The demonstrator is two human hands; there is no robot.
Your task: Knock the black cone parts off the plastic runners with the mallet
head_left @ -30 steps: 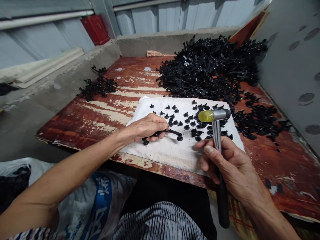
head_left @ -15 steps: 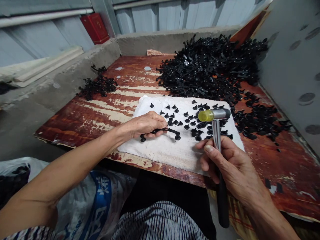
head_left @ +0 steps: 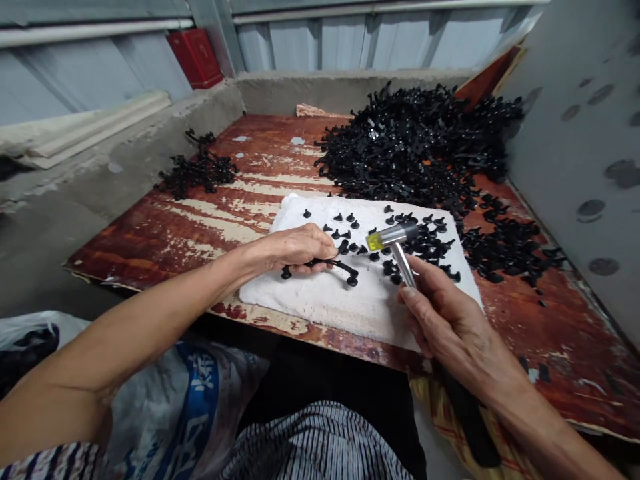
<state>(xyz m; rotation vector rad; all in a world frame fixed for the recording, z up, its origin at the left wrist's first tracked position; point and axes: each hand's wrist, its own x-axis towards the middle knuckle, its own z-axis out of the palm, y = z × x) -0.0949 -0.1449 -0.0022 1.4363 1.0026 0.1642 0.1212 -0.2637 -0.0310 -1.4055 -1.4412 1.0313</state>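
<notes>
My left hand [head_left: 305, 247] is closed around a long black part [head_left: 343, 267] with round, knob-like ends, held low over a folded white cloth [head_left: 320, 307]. Its middle is hidden by my fingers. In my right hand [head_left: 445, 307] is a mallet [head_left: 393, 235] with a yellow face, a silver head and shaft, and a black handle. The mallet's head tilts toward the left, over the cloth. Several small black studs with flat round bases [head_left: 375, 257] lie scattered on the cloth between and beyond my hands.
A large heap of black parts [head_left: 410, 147] fills the back right of the worn red-brown board [head_left: 280, 160]. Smaller piles lie at the left [head_left: 200, 167] and right [head_left: 505, 247]. A grey panel [head_left: 575, 153] bounds the right side. White sacks [head_left: 155, 400] stand below at left.
My right hand has turned the mallet, and its head has swung left and tilted toward the cloth. My left hand keeps its grip on the long black part in nearly the same place.
</notes>
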